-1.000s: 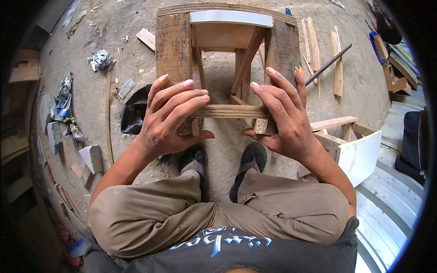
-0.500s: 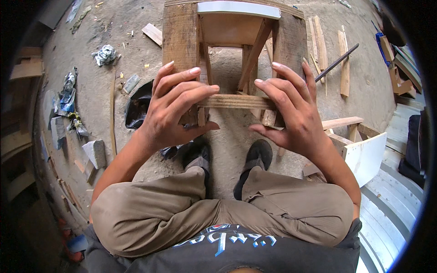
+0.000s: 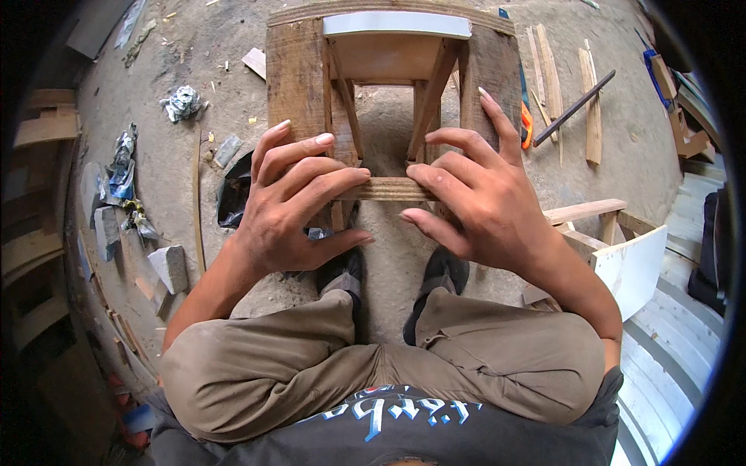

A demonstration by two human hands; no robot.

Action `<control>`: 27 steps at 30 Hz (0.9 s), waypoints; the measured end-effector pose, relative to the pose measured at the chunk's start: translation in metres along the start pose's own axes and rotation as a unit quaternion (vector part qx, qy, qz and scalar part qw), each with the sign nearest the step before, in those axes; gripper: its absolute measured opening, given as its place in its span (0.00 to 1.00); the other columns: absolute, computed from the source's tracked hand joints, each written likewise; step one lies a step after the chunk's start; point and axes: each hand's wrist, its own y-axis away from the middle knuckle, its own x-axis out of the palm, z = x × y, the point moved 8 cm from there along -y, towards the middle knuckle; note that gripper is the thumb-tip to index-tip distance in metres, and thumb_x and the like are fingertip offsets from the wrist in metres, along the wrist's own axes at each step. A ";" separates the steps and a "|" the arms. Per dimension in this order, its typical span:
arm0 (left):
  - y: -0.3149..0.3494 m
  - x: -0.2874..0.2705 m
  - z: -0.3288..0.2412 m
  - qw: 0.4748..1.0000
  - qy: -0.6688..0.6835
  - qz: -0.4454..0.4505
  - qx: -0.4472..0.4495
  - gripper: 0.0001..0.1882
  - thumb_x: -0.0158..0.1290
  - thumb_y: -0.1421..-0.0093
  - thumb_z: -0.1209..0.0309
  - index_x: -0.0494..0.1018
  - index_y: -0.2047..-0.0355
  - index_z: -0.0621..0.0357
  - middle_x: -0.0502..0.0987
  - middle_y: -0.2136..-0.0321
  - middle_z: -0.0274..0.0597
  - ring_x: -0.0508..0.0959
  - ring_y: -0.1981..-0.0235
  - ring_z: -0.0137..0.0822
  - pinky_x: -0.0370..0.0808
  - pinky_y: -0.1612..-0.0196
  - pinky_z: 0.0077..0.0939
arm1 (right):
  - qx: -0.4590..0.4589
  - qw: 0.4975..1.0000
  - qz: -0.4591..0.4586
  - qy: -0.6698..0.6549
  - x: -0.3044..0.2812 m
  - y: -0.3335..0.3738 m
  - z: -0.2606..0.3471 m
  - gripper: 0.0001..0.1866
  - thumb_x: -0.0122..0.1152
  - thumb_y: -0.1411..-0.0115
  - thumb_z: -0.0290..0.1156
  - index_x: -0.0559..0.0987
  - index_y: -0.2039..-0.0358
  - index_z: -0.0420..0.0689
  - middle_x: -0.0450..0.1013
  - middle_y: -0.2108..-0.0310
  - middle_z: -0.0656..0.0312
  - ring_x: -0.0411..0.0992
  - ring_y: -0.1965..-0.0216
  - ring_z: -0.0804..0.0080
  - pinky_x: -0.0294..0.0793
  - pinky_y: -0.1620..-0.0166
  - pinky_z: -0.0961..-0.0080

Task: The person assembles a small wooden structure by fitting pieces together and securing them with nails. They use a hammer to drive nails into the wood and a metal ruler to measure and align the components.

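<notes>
Both hands are on the wooden stool frame (image 3: 388, 93), which lies tipped on the dirt floor (image 3: 606, 179) just ahead of the person's shoes. The left hand (image 3: 291, 206) curls its fingers over the plywood crossbar (image 3: 388, 189), thumb below. The right hand (image 3: 474, 202) spreads half-open, fingertips pressing crossbar and right plank.
</notes>
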 end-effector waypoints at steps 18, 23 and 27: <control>0.007 0.002 -0.007 0.997 0.007 -0.072 0.025 0.41 0.71 0.60 0.60 0.71 0.43 0.48 0.77 0.63 0.29 0.70 0.49 0.32 0.55 0.34 0.47 | 0.027 0.998 -0.021 -0.054 -0.002 0.002 0.007 0.14 0.70 0.49 0.32 0.83 0.60 0.50 0.77 0.72 0.66 0.75 0.55 0.68 0.43 0.29 0.46; 0.008 0.002 -0.008 0.997 0.003 -0.074 0.034 0.40 0.71 0.59 0.58 0.71 0.43 0.49 0.77 0.63 0.31 0.71 0.49 0.32 0.55 0.34 0.46 | 0.014 0.999 0.002 -0.033 0.001 0.005 0.008 0.17 0.70 0.47 0.36 0.82 0.57 0.49 0.77 0.68 0.65 0.75 0.54 0.67 0.44 0.30 0.45; 0.006 0.002 -0.006 0.998 0.001 -0.055 0.010 0.36 0.70 0.56 0.55 0.73 0.46 0.49 0.77 0.62 0.33 0.71 0.48 0.34 0.56 0.33 0.47 | 0.017 0.999 -0.011 -0.049 -0.009 0.001 0.006 0.29 0.70 0.48 0.47 0.78 0.50 0.45 0.75 0.60 0.60 0.72 0.50 0.62 0.44 0.30 0.43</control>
